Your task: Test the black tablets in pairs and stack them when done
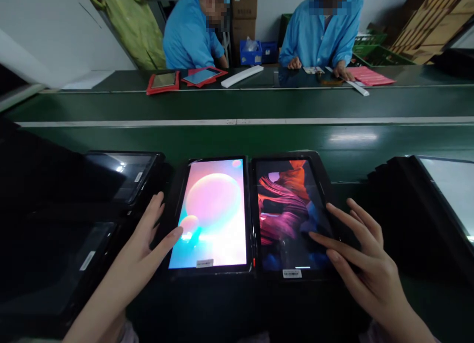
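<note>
Two lit tablets in black cases lie side by side in front of me on the green belt. The left tablet (pixel 212 214) shows a pink and blue bubble picture. The right tablet (pixel 291 217) shows an orange and purple wave picture. My left hand (pixel 146 239) is open, its thumb tip on the left tablet's lower left screen, fingers along the case edge. My right hand (pixel 361 254) is open with fingers spread, fingertips on the right tablet's right side and lower screen.
Dark tablets (pixel 122 175) are stacked at my left, and black cases with another tablet (pixel 450 192) at my right. Across the green conveyor (pixel 237 108), two people in blue coats work among red-cased tablets (pixel 163 81), pink sheets (pixel 370 76) and white strips. Cardboard boxes and crates stand behind.
</note>
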The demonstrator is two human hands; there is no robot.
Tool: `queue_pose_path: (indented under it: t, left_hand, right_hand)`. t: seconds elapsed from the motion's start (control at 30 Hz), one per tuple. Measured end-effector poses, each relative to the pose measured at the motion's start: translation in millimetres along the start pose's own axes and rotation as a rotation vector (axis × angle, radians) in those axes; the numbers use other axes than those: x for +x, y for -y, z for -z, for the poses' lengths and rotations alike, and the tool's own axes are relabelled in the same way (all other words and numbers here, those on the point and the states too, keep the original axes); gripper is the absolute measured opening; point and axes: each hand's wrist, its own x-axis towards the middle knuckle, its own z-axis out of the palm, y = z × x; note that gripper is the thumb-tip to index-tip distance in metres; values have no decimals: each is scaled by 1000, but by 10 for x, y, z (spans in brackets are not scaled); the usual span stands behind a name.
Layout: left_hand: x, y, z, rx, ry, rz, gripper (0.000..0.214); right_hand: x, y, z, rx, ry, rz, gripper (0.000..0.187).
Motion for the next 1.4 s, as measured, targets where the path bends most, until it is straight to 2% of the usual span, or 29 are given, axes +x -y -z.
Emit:
queue_pose_path:
  t: [0.07,0.17,0.23,0.33,0.5,0.6,0.73,0.8,0.87,1.03,1.2,1.4]
  left_hand:
    - [-11,103,52,39,21,-8,93]
    - [-27,228,134,133,136,16,102]
    - [-73,263,160,235,176,-37,105]
    - [-193,259,151,374,175,-152,101]
    - [-294,260,115,417,185,-212,98]
    - [-213,250,68,430,158,-166,106]
    - [-24,156,-3,365,45,-1,116]
    - [48,135,17,255,53,52,116]
    - [75,160,76,147,94,75,111]
    - [-71,251,179,127,130,82,101]
    - [-286,157,140,195,148,-15,98]
    - [-282,102,177,204,196,18,96]
  right_hand:
    - [-24,4,5,21,-4,10,34]
    - [-27,19,53,47,9,49,32]
    - [-16,43,92,51,34,86,30]
    - [-7,99,126,59,70,116,29]
    - [-27,153,105,79,96,129,31]
    - [-28,120,49,60,116,136,29]
    - [-18,58,-31,-64,61,17,37]
    - [-20,61,-37,-85,27,-23,42]
    - [-26,90,-22,-59,9,-28,40]
    - [-29,197,-4,3,26,28,30]
    - [19,298,-22,43,55,79,24]
    - [92,320,-35,42,74,148,24]
